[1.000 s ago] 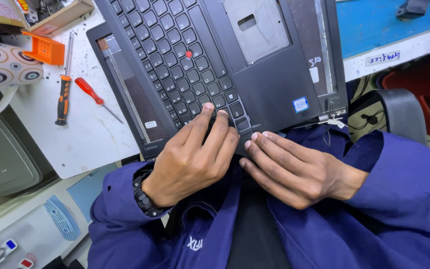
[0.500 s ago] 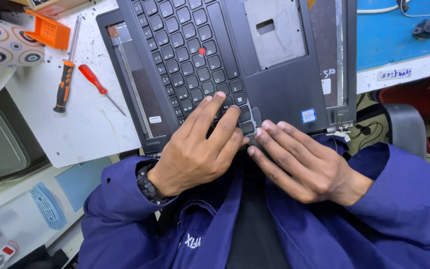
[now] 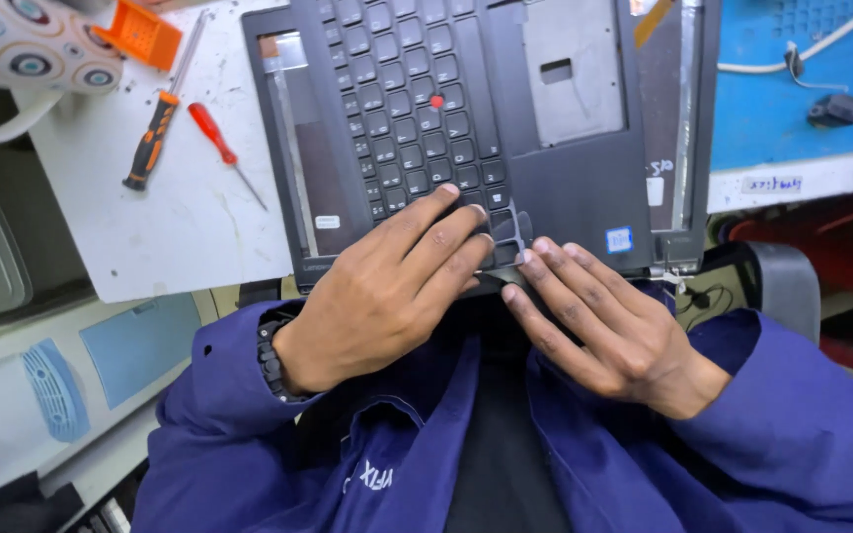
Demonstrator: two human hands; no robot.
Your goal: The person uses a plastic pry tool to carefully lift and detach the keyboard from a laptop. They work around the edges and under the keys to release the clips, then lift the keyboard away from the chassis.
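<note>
A dark laptop base [image 3: 584,188], its keyboard [image 3: 417,109] exposed, lies across the upper middle of the frame on a white counter [image 3: 180,227]. Its long axis runs left to right, and its near edge points down toward the person's lap.

Compared with half a second ago, the laptop sits slightly higher and larger in view, and a small key piece [image 3: 510,229] at the keyboard's lower right corner now stands lifted.

The left hand [image 3: 387,291] lies flat with fingers spread over the lower keys, clasping nothing. The right hand [image 3: 604,326] presses its fingertips against the laptop's near edge, just below the lifted piece; its grip is open.

Two screwdrivers [image 3: 155,138] lie at the upper left.
</note>
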